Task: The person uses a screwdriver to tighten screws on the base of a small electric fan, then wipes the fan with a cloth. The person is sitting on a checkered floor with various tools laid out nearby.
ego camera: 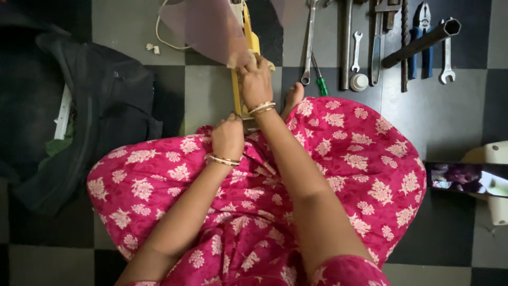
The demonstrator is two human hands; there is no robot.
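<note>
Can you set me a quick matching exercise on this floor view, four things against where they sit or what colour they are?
Things:
1. screwdriver
2. pliers
3. black bag
4. yellow tool

Descriptions:
A. blue handles, top right among the tools
B. held at both ends by the left hand and right hand
C. green handle, just beyond the toes
D. lying on the floor at the far left

Pairs: 1-C, 2-A, 3-D, 4-B
</note>
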